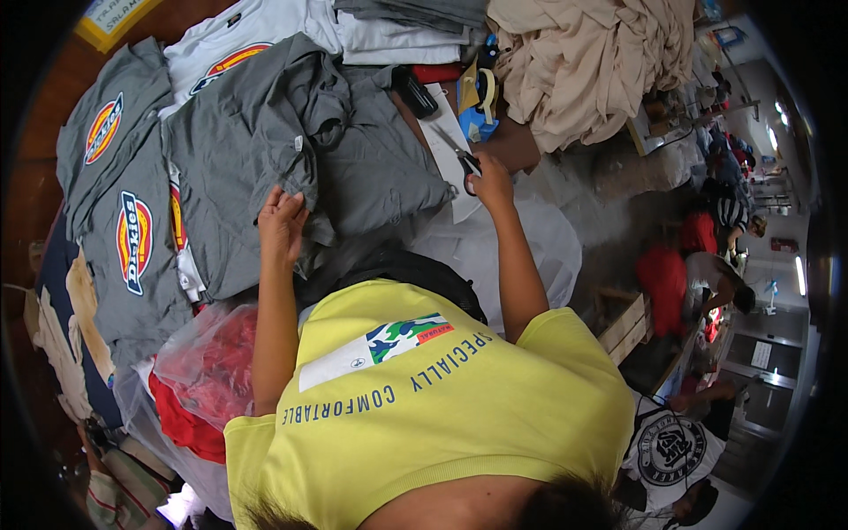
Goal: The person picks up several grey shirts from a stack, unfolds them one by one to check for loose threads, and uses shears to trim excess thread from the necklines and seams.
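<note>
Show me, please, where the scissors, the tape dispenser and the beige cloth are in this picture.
Scissors (465,162): head view, on the upper part of the black handle.
Tape dispenser (478,126): head view, on its blue body.
Beige cloth (590,72): head view, middle of the pile.

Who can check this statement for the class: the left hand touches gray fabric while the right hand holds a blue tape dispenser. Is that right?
Not quite: the right hand holds black-handled scissors instead, as the head view shows. The left hand does touch gray fabric.
</note>
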A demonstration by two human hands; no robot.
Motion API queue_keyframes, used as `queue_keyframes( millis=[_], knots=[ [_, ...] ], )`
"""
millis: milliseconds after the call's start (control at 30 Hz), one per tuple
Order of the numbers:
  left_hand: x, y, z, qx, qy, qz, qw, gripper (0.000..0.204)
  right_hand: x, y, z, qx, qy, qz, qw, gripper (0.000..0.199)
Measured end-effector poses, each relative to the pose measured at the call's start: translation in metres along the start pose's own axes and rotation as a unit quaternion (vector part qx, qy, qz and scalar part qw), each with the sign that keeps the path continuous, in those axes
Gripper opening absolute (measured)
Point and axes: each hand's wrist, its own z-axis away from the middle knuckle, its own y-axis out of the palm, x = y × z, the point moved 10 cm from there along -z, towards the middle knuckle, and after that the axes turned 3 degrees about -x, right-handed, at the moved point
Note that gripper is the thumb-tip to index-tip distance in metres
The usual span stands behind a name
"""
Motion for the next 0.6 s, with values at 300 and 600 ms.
queue_keyframes(
  millis=[300,600],
  knots=[
    [-0.007,0.021,0.001,0.012,0.008,-0.018,1.0,0.022,-0.008,0.022,-0.02,0.021,0.063,-0.012,0.998,0.023],
    [0.0,0.029,0.001,0.05,-0.028,-0.037,0.998,0.01,-0.066,0.016,-0.06,0.022,0.368,-0.441,0.818,0.05]
  ],
)
